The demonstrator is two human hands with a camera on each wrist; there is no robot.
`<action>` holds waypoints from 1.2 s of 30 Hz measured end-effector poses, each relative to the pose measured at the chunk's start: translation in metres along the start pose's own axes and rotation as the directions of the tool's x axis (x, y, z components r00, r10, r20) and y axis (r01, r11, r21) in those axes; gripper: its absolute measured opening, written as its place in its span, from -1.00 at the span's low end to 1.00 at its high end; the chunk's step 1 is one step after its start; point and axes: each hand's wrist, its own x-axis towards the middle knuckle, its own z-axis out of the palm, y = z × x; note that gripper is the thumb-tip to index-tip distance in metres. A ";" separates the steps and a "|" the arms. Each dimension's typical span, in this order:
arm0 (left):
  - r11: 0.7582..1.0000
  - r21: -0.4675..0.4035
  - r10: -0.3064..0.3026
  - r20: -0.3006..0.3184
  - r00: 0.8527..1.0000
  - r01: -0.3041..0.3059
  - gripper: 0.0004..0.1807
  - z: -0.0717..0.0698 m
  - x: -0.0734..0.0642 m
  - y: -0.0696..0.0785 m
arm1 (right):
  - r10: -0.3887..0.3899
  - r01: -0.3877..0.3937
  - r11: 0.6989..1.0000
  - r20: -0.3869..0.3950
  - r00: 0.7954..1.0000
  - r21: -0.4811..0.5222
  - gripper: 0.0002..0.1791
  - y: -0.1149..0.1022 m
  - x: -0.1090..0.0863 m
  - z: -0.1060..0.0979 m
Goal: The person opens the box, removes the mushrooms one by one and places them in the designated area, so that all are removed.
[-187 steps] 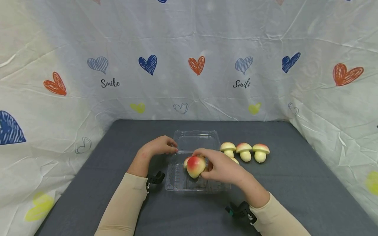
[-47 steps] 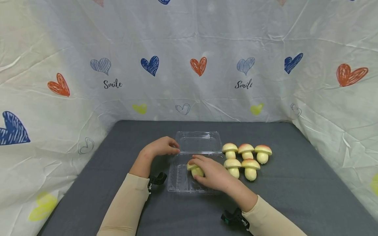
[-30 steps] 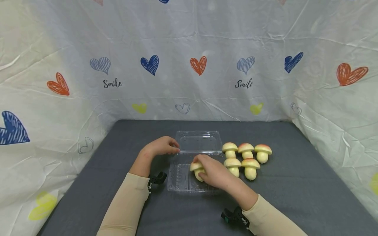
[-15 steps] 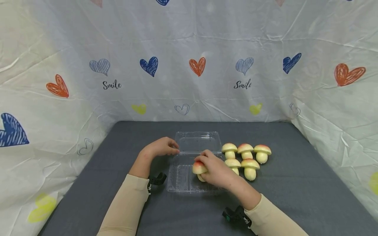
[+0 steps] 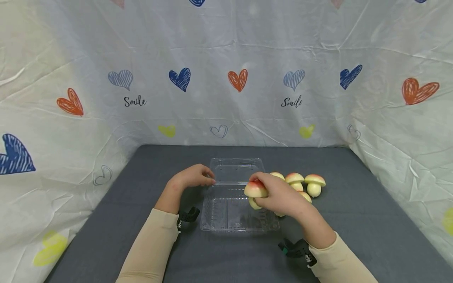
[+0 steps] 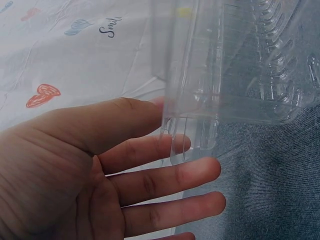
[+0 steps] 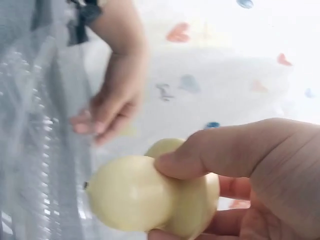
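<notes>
In the head view my right hand (image 5: pixel 283 195) grips a toy mushroom (image 5: pixel 256 189) with a red-and-cream cap, held over the right side of a clear plastic clamshell box (image 5: pixel 216 212). The right wrist view shows the thumb across the pale mushroom (image 7: pixel 132 195) where stem meets cap. My left hand (image 5: pixel 194 175) stays at the box's left side by the hinge. Up close in the left wrist view, its thumb and index finger pinch the box's edge (image 6: pixel 172 117), while the other fingers stretch out loosely. The box lies with its lid (image 5: pixel 237 171) folded back.
Several toy mushrooms (image 5: pixel 314 184) stand in two rows on the dark grey cloth (image 5: pixel 354 220), right of the box; my right hand partly hides them. A white curtain (image 5: pixel 262 51) printed with hearts rises behind the table and along both sides.
Since the oldest frame, another mushroom has joined the rows on the right. My right hand has taken the mushroom from the box, raised it and moved right. The left hand has stayed put.
</notes>
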 end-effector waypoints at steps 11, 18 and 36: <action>1.000 0.008 0.019 -0.003 1.000 -0.019 -0.64 -0.001 0.001 -0.001 | 0.093 -0.092 0.996 0.036 0.995 -0.013 -0.47 0.008 -0.019 -0.045; 1.000 0.007 0.011 0.001 1.000 -0.011 -0.64 -0.001 0.002 -0.002 | 0.199 -0.198 0.980 0.042 0.979 -0.024 -0.46 0.023 -0.032 -0.069; 1.000 0.015 0.011 -0.001 1.000 -0.011 -0.63 0.000 -0.001 0.000 | 0.528 -0.543 0.838 0.176 0.831 0.050 -0.31 0.090 -0.064 -0.109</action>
